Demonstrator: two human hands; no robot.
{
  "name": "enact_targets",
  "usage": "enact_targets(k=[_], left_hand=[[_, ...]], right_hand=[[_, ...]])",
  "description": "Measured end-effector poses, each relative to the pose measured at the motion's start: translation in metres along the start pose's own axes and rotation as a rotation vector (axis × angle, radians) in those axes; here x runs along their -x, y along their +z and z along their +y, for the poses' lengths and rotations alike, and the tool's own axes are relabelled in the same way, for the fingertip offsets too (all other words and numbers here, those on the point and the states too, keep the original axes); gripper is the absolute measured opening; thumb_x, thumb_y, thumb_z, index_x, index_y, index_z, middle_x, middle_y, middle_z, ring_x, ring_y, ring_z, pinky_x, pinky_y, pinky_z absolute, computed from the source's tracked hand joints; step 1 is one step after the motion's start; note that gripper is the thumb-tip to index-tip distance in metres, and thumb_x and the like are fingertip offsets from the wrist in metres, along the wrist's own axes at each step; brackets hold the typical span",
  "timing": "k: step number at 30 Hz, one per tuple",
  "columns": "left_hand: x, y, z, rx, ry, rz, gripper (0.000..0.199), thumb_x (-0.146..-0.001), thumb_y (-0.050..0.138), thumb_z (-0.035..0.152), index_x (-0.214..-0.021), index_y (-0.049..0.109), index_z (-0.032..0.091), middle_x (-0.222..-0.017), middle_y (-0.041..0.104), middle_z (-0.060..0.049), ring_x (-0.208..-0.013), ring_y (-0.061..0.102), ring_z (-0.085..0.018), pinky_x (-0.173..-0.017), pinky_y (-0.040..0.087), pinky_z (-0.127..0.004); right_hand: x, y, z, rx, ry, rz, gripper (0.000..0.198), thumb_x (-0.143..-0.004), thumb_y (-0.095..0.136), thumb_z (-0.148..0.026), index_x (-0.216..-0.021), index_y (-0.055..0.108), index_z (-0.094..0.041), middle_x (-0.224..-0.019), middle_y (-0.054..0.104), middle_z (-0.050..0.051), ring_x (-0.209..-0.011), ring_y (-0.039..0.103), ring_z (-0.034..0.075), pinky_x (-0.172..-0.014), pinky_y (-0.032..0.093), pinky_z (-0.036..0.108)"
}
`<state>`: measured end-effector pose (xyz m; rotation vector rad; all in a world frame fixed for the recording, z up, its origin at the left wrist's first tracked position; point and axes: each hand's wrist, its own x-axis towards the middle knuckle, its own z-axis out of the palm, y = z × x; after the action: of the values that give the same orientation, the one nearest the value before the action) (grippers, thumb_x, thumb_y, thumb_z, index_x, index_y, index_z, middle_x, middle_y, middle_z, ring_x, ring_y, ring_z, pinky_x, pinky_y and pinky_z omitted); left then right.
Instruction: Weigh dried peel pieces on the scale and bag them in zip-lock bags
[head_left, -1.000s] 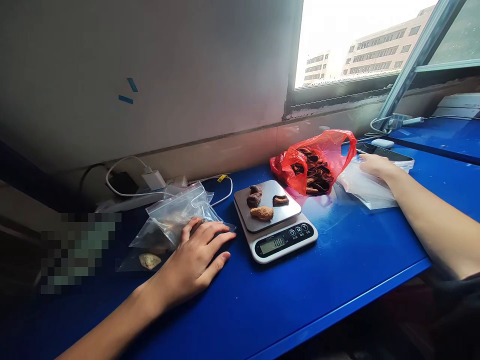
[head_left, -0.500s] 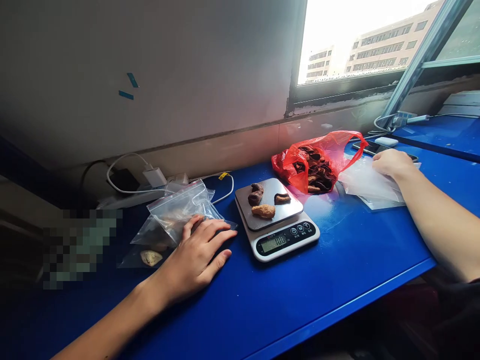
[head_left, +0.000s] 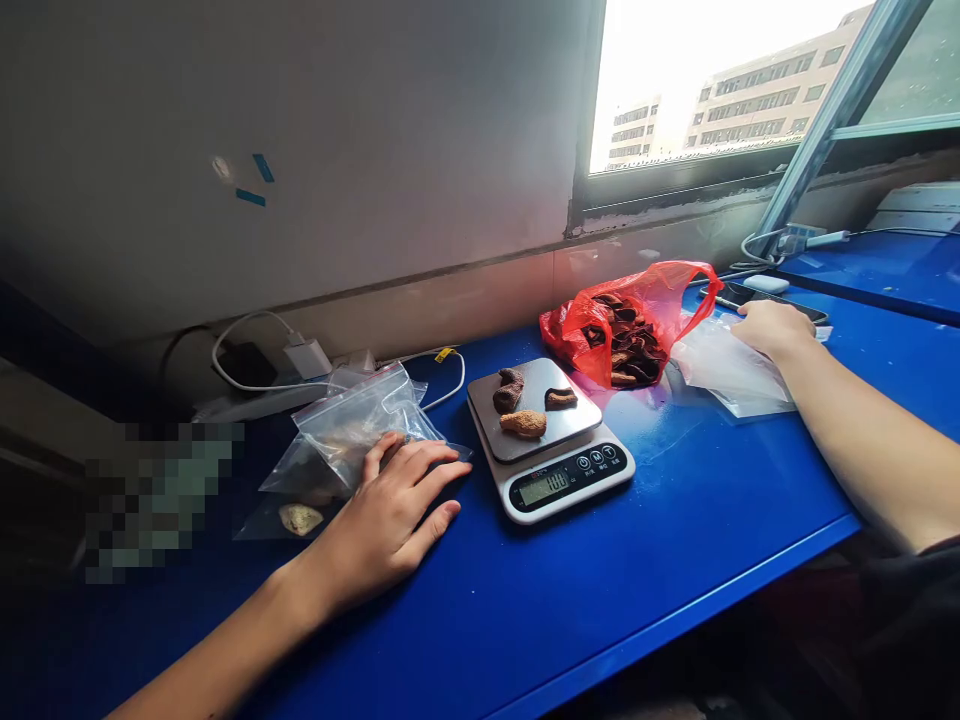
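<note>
My left hand (head_left: 401, 510) lies on the blue table with its fingers spread, over the edge of clear zip bags (head_left: 352, 420). A pale, lumpy piece (head_left: 300, 518) shows in one bag. Right of this hand stands a kitchen scale (head_left: 555, 487), its display reading about 10.0. On its steel plate are a tan dried piece (head_left: 523, 424), a dark curled piece (head_left: 508, 390) and a small brown piece (head_left: 559, 399). My right hand (head_left: 776, 325) is curled down on a stack of clear plastic bags (head_left: 739, 370); its fingertips are mostly hidden.
Behind the scale, a red plastic bag (head_left: 574, 335) lies open, full of dark dried slices (head_left: 630, 340). A phone (head_left: 802, 305) and a white case (head_left: 765, 284) sit beyond my right hand. A charger (head_left: 306, 355) and cables run along the wall at the left.
The view has shifted slightly, moving the right-hand side a little left in the picture. Both hands keep nearly the same places, and the pieces on the scale are unchanged.
</note>
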<state>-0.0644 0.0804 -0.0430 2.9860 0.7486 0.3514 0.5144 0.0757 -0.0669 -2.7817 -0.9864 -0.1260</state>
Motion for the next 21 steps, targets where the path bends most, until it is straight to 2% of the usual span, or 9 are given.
enact_targets(k=[4,8,16,18,21], left_hand=[[-0.001,0.000,0.004,-0.002,-0.017,0.018,0.034,-0.101,0.045,0.027,-0.131,0.060,0.027,-0.134,0.065,-0.009,-0.127,0.057,-0.029,-0.120,0.019,-0.062],[0.000,0.003,0.004,-0.007,-0.023,0.069,0.034,-0.101,0.044,0.026,-0.131,0.060,0.028,-0.134,0.065,-0.008,-0.127,0.058,-0.028,-0.121,0.018,-0.061],[0.000,0.001,-0.002,0.009,0.013,-0.001,0.034,-0.102,0.044,0.029,-0.134,0.057,0.028,-0.136,0.064,-0.008,-0.131,0.055,-0.028,-0.122,0.015,-0.060],[0.000,0.001,-0.002,0.012,0.015,-0.001,0.034,-0.103,0.044,0.029,-0.134,0.057,0.028,-0.136,0.064,-0.008,-0.132,0.054,-0.027,-0.121,0.014,-0.060],[-0.001,0.001,-0.001,0.016,0.017,0.015,0.034,-0.102,0.043,0.028,-0.134,0.057,0.028,-0.136,0.064,-0.008,-0.131,0.054,-0.027,-0.120,0.013,-0.061]], right_hand=[[-0.001,0.001,0.002,0.007,0.030,-0.039,0.035,-0.099,0.063,-0.037,-0.128,0.062,-0.019,-0.132,0.061,0.011,-0.113,0.063,0.023,-0.095,0.055,0.043],[0.000,0.001,0.004,-0.032,0.052,-0.005,0.034,-0.099,0.062,-0.037,-0.129,0.062,-0.021,-0.134,0.060,0.011,-0.115,0.063,0.023,-0.096,0.055,0.043],[0.012,0.000,0.002,-0.186,0.121,0.106,0.031,-0.099,0.063,-0.037,-0.126,0.063,-0.021,-0.133,0.061,0.010,-0.114,0.063,0.022,-0.096,0.055,0.041],[0.018,-0.007,-0.002,-0.247,0.093,0.165,0.030,-0.099,0.062,-0.036,-0.125,0.063,-0.021,-0.130,0.062,0.010,-0.113,0.063,0.022,-0.096,0.054,0.042],[0.028,-0.027,-0.018,-0.349,-0.052,0.282,0.027,-0.099,0.053,-0.021,-0.123,0.062,-0.016,-0.116,0.066,0.013,-0.108,0.061,0.022,-0.098,0.049,0.038]])
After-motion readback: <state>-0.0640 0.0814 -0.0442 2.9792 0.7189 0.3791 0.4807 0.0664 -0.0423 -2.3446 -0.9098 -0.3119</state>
